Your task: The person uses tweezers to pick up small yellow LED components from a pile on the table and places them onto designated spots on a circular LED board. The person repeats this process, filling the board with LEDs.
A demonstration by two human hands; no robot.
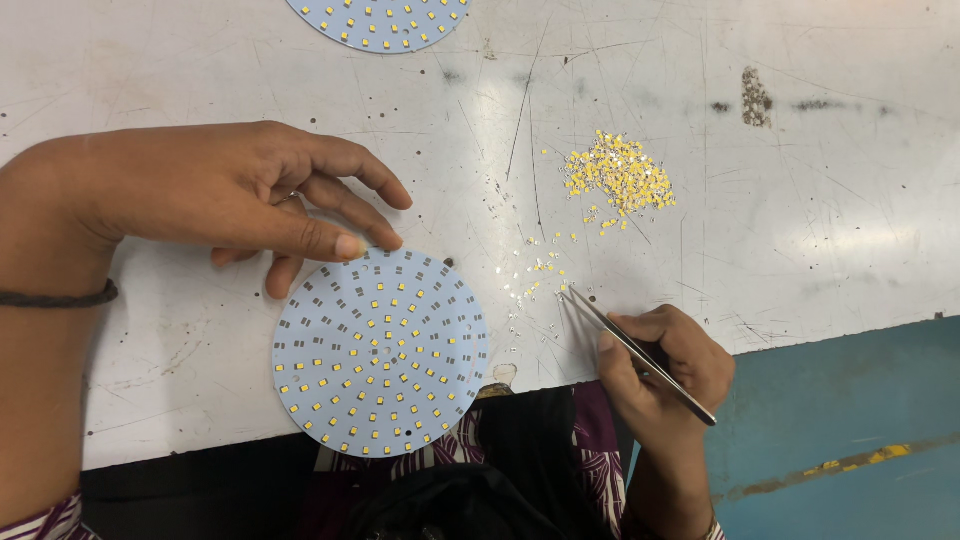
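A round pale-blue circuit board (381, 352) dotted with small yellow chips lies at the near edge of the white table (800, 200). My left hand (235, 190) rests on the table with its fingertips touching the board's upper rim. My right hand (662, 362) grips metal tweezers (635, 352), whose tips point up-left towards a scatter of loose chips (540, 268). A denser pile of small yellow chips (618, 180) lies further back, to the right of centre.
A second round board (380, 20) with yellow chips pokes in at the top edge. The table top is scratched and stained. Blue floor (850, 420) shows beyond the table's near right edge. Patterned cloth covers my lap below the board.
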